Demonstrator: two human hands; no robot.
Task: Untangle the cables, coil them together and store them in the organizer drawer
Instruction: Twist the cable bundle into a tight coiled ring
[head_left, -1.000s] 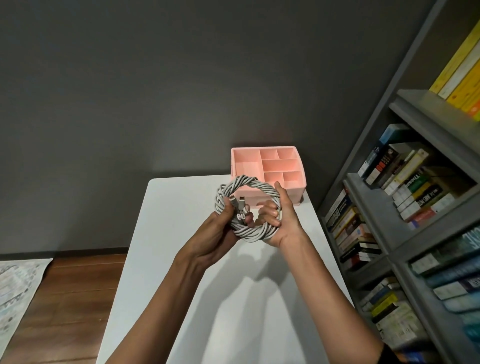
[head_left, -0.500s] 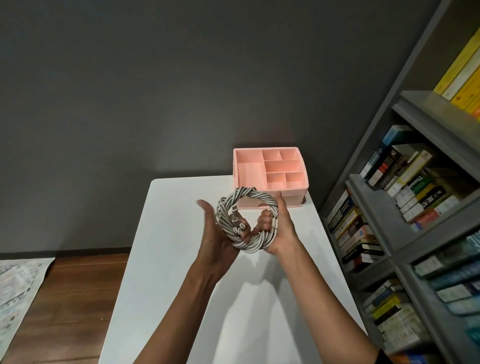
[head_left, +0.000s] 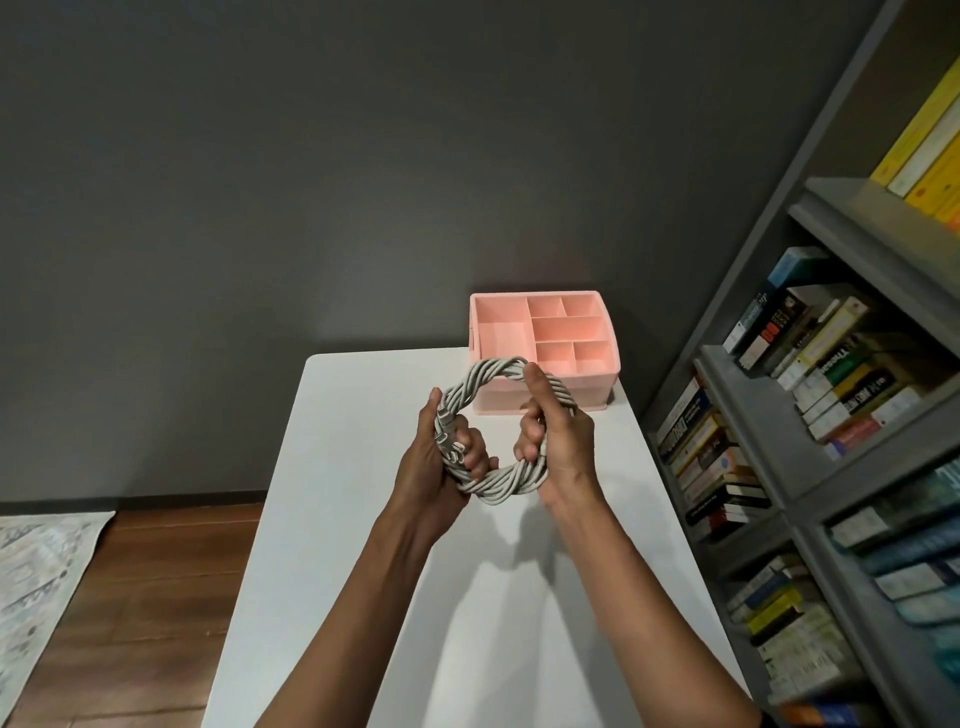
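A ring-shaped coil of twisted grey-white cables (head_left: 485, 382) hangs in the air above the white table (head_left: 363, 519). My left hand (head_left: 434, 467) grips the coil's left side, fingers curled through the ring over the plug ends. My right hand (head_left: 558, 441) grips the right side, thumb on top of the coil. Behind the coil stands the pink organizer (head_left: 597, 376) with several open top compartments; its drawer front is partly hidden by the coil and my right hand.
A grey bookshelf (head_left: 810, 426) packed with books runs along the table's right side. A dark wall stands behind the table. Wooden floor (head_left: 145, 597) and a pale rug (head_left: 36, 582) lie to the left.
My left hand, held flat against the coil half a second ago, has curled its fingers round it. The coil now faces me as a wider ring.
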